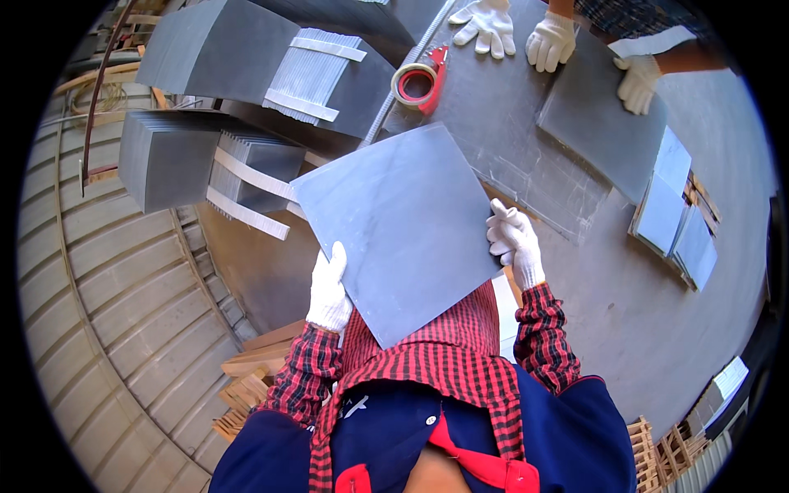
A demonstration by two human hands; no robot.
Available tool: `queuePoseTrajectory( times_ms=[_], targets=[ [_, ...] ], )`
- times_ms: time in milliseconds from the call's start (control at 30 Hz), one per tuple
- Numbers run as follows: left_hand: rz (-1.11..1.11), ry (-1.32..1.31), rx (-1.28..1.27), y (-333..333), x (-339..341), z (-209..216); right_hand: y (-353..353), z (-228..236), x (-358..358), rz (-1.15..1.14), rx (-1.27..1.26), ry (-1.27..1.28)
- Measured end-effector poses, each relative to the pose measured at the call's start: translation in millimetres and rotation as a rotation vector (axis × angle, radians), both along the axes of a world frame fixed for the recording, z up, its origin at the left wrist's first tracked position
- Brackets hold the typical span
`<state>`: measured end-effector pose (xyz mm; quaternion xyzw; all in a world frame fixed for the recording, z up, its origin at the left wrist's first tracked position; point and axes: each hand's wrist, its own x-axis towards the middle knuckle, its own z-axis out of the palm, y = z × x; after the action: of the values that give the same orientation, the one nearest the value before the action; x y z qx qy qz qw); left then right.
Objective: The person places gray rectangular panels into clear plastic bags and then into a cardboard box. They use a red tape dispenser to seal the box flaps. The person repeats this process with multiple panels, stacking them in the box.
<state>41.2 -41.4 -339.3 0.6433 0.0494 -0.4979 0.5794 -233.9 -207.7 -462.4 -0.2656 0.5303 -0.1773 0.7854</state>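
A square grey stone tile (399, 230), smooth and faintly marked, is held up tilted in front of my body. My left hand (330, 287), in a white knit glove, grips its left edge with the thumb on the upper face. On the opposite side my right hand (515, 238), gloved too, is closed at the tile's right edge with bent fingers against it. The fingers beneath the tile are hidden.
A red tape dispenser (423, 82) and a loose white glove (486, 26) lie on the grey table (501, 107). Opposite, a person's gloved hands (551, 43) touch another tile (604, 123). Tile stacks (218, 53) with white strips (316, 74) stand left; pale slabs (674, 209) lie right.
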Motion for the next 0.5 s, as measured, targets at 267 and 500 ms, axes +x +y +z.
queuePoseTrajectory(
  times_ms=[267, 500],
  targets=[
    [-0.165, -0.107, -0.094, -68.3, -28.1, -7.8, -23.1, 22.6, -15.2, -0.15, -0.123, 0.117],
    [-0.182, -0.273, 0.071, -104.2, -39.5, -9.8, -21.4, 60.1, 6.1, 0.239, -1.173, 0.599]
  ],
)
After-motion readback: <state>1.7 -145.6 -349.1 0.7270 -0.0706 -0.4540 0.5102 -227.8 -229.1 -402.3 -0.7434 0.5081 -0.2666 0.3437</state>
